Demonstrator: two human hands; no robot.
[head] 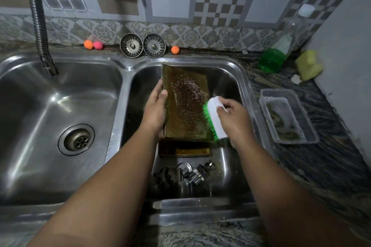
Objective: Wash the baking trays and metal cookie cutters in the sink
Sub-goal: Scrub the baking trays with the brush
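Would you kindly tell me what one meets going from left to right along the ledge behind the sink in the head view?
flexible tap hose → first orange ball → pink ball → left sink strainer → right sink strainer → second orange ball → green soap bottle → yellow sponge

A baking tray point(184, 102) sits in the sink's right basin point(230, 78) with a brush point(213, 110) against it and cookie cutters point(186, 172) before it; two strainers point(143, 45) sit behind that basin, a container point(289, 116), bottle point(275, 58) and sponge point(308, 65) on the surface point(331, 166) to its right.
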